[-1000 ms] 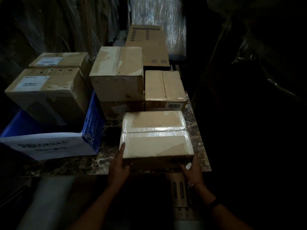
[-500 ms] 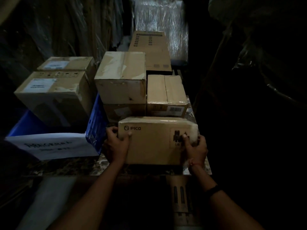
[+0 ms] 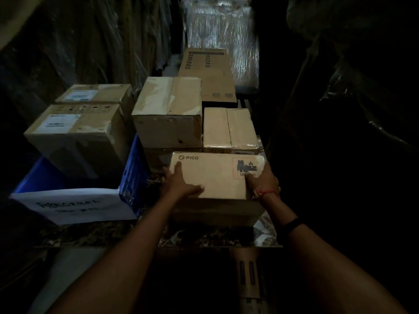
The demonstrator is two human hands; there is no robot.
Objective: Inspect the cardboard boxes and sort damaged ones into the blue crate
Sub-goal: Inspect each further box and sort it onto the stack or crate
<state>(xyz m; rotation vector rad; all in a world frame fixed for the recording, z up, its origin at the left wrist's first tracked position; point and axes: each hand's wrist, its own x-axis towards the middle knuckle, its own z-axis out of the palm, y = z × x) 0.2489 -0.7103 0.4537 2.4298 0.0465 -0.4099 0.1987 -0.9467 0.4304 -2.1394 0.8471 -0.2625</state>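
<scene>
A flat cardboard box (image 3: 217, 175) marked PICO with a battery warning label lies near the table's front edge, its printed face up. My left hand (image 3: 181, 184) grips its left side, fingers spread over the top face. My right hand (image 3: 264, 180) holds its right end, fingers curled over the label corner. To the left stands the blue crate (image 3: 133, 168) with a white paper sign on its front and two labelled cardboard boxes (image 3: 77, 137) inside it.
Behind the held box sit a large taped box (image 3: 167, 114) stacked on another, a small box (image 3: 229, 128) to the right, and a long printed box (image 3: 206, 73) farther back. The marble table edge (image 3: 215, 241) runs in front. Plastic-wrapped goods close in on both sides.
The box went from lying taped side up to standing on edge, then turned over so its PICO face is up. Both hands shifted from its near edge to its sides.
</scene>
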